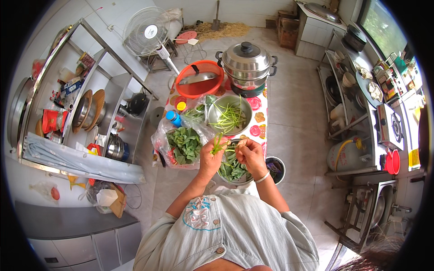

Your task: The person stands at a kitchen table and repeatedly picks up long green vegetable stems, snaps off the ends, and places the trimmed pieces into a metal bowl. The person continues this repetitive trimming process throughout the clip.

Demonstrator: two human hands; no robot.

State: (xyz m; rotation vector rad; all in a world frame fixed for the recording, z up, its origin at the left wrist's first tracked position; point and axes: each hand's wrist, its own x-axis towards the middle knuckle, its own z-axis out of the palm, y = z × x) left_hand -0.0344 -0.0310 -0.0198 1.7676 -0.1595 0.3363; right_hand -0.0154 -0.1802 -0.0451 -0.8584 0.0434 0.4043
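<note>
Head view, with clock directions read from the two hands: biggest is the metal shelf rack [113,86] at ten o'clock, loaded with pans and packets. Next comes the table [259,118], its patterned cloth running up towards twelve o'clock. On its far end stands a lidded steel steamer pot [246,61] at twelve, with an orange basin [194,94] just beside it at eleven and a metal lid [199,79] lying inside. At nine o'clock a clear plastic bag [159,137] spreads around a heap of dark green leaves [183,144]. Just beyond the hands at twelve, a steel bowl [248,108] holds long green stems [228,117]; at six, partly hidden by the right hand, is a second bowl [236,183] of leaves. The left hand [211,157] is closed in a grasp; the right hand [251,156] has its fingers curled in close by, and I cannot tell whether they pinch anything. A blue bottle [173,118] stands at ten o'clock. Smallest is what the left fingers grip: a small bunch of green stems [219,143], tips pointing to twelve
</note>
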